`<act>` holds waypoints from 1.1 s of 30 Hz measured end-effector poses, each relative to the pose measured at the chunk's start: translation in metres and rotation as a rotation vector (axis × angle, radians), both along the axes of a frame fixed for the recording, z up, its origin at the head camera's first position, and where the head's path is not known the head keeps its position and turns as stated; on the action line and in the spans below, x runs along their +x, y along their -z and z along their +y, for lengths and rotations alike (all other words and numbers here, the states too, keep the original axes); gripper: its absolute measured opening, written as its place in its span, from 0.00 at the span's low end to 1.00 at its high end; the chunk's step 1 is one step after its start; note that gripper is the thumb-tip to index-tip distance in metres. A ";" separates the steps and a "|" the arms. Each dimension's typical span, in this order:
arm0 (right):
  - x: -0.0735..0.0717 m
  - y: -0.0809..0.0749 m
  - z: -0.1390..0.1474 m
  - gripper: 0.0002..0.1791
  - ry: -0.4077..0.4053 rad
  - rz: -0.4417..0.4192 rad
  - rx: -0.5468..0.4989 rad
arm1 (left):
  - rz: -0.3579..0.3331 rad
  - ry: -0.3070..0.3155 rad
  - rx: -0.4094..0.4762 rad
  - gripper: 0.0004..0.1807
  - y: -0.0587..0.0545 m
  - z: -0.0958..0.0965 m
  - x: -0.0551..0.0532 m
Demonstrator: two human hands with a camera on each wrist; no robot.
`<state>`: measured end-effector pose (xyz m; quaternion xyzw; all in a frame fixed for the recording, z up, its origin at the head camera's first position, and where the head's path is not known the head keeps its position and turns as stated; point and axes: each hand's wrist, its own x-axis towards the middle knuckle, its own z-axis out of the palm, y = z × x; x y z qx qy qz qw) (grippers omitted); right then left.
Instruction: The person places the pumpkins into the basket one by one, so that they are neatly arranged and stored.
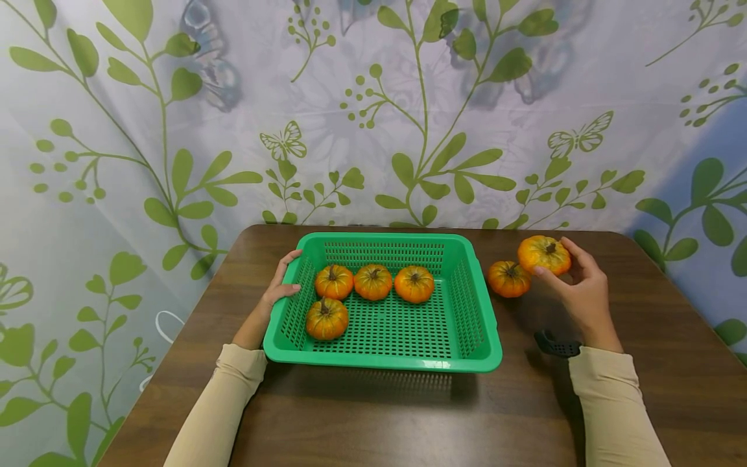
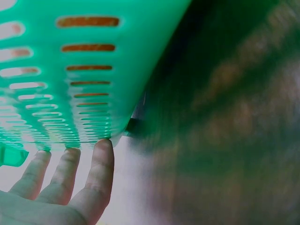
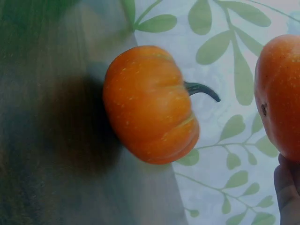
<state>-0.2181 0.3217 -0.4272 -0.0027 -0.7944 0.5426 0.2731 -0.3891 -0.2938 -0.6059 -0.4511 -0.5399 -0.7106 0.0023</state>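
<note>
A green plastic basket (image 1: 382,364) with slotted walls holds several small orange pumpkins, one of them a pumpkin (image 1: 414,284) toward its right side. My left hand (image 1: 279,285) grips the basket's left rim, thumb over the edge. In the left wrist view, fingertips (image 2: 103,145) touch the basket's outer wall (image 2: 93,61). To the basket's right, my right hand (image 1: 583,295) pinches a pumpkin (image 1: 544,255) between thumb and fingers, held above the table. Just left of it another pumpkin (image 1: 509,279) sits on the table; the right wrist view shows this pumpkin (image 3: 150,105) with its curved stem.
The brown wooden table (image 1: 373,428) backs onto a leaf-patterned cloth (image 1: 373,130). A black strap-like piece (image 1: 557,345) shows at the right wrist. A white cable (image 1: 169,324) hangs beyond the table's left edge.
</note>
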 end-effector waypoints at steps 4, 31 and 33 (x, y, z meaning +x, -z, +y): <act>0.000 -0.004 -0.001 0.41 -0.018 0.018 0.038 | 0.002 0.017 0.011 0.47 0.027 -0.012 -0.023; 0.007 -0.029 -0.020 0.42 -0.167 0.144 0.210 | -0.070 -0.099 -0.031 0.33 -0.124 0.055 0.103; 0.008 -0.030 -0.022 0.42 -0.175 0.144 0.226 | -0.081 -0.104 -0.036 0.35 -0.128 0.056 0.107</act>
